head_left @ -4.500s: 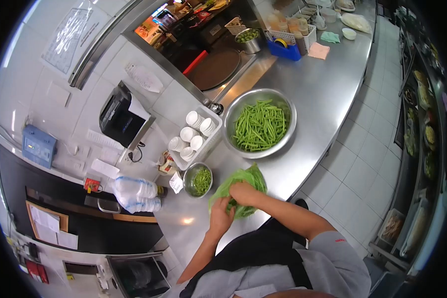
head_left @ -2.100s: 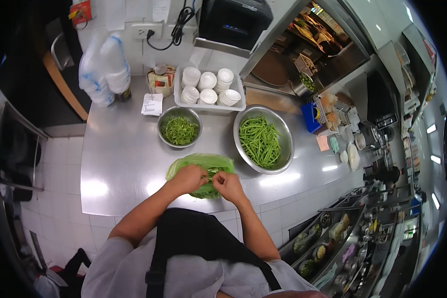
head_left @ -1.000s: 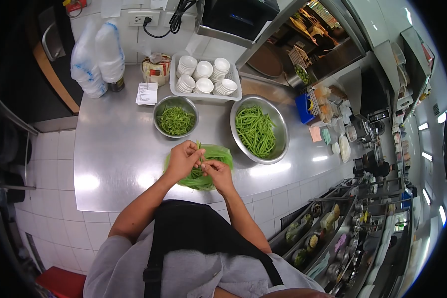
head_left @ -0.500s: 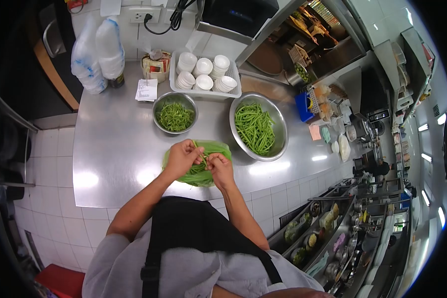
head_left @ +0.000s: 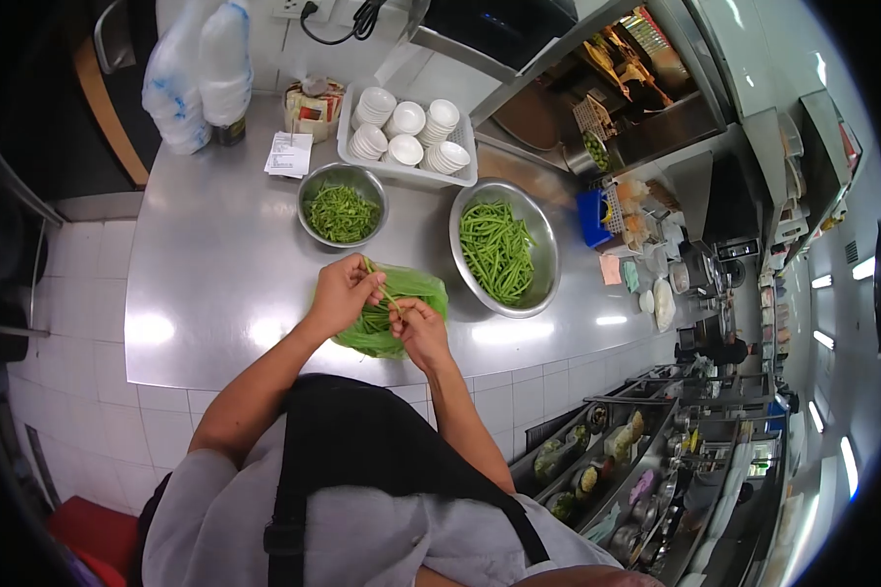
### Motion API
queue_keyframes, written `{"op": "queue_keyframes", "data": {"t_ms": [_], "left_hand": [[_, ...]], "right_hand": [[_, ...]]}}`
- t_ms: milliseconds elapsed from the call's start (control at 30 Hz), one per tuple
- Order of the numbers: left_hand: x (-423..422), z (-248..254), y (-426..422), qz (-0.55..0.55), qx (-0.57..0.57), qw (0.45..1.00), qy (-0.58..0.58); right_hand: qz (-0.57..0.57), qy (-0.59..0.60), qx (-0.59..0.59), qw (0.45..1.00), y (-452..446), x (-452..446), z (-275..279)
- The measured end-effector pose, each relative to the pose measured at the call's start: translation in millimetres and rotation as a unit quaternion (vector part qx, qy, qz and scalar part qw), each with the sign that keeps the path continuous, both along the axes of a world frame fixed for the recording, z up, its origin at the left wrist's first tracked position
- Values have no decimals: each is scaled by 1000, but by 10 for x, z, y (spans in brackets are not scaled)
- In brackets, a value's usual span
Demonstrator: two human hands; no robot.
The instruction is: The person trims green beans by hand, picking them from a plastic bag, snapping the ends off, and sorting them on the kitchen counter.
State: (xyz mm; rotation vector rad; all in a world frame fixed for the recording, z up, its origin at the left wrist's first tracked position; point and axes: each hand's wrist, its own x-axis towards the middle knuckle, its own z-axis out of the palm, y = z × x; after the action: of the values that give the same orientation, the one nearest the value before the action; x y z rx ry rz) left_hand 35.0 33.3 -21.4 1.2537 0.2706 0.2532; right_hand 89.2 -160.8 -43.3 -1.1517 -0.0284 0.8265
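A thin green bean (head_left: 388, 293) spans my two hands over an open green plastic bag (head_left: 431, 284). My left hand (head_left: 345, 293) pinches it near its upper end, and my right hand (head_left: 420, 333) grips the lower end between thumb and fingers. More green beans (head_left: 374, 318) lie inside the bag, partly covered by my hands. Behind the bag stands a small steel bowl (head_left: 304, 227) of short bean pieces (head_left: 341, 213). To the right, a larger steel bowl (head_left: 550, 279) contains long whole-looking beans (head_left: 497, 252).
A white plastic basket (head_left: 347, 125) with several stacks of small white bowls (head_left: 404, 150) sits against the wall. Beside it are paper slips (head_left: 289, 154) and bagged white containers (head_left: 176, 93). The steel counter's front edge (head_left: 215, 388) runs before my body. A blue container (head_left: 591, 217) stands farther right.
The view has shifted slightly, so the counter things appear a little higher and to the left. My hands have parted a little, with more of the bean showing between them.
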Motion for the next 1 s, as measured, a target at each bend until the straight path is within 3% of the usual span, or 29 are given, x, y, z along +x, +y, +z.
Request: {"op": "queue_keyframes", "data": {"t_ms": [567,767,1000], "left_hand": [[-99,80,119,-31,141,989,19],[-109,185,100,-46,227,973,10],[-122,227,51,-42,196,980,-2]], "right_hand": [[72,-7,-34,997,-46,142,211],[99,-94,-133,982,-34,132,101],[107,-124,-147,975,21,80,161]]}}
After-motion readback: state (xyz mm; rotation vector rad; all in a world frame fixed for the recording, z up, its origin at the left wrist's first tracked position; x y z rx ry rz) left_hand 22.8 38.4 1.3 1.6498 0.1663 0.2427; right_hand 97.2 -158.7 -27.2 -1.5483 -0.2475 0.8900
